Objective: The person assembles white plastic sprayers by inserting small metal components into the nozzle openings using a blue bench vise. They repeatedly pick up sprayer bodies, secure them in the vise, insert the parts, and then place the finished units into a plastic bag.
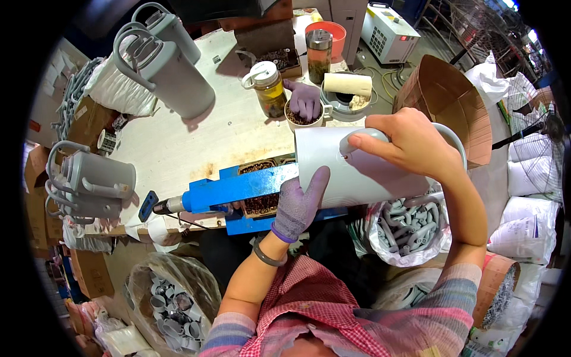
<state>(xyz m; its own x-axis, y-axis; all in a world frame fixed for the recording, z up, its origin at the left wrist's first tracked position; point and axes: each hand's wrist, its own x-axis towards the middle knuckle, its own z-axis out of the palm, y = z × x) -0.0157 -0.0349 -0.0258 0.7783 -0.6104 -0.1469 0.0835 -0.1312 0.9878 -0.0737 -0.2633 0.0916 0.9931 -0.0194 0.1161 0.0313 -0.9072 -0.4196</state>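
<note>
A pale grey plastic jug body [333, 178] lies on its side, its near end slipped over the blue arm of a bench machine [250, 189]. My left hand [300, 202], in a grey-purple glove, grips the body's lower edge, thumb up on its wall. My bare right hand [413, 140] is closed round a short grey curved handle [363, 143] against the upper side of the body. A small hole shows in the wall just below that handle. A larger loop handle [455, 143] stands out at the body's far right end.
Finished-looking grey jugs [172, 77] stand at the back left, more [95, 184] at the left edge. A screw-filled cup [306, 116] with a purple glove on it, a tea bottle [270, 92] and a tumbler [319, 56] stand behind. A bag of grey handles [407, 229] hangs below right.
</note>
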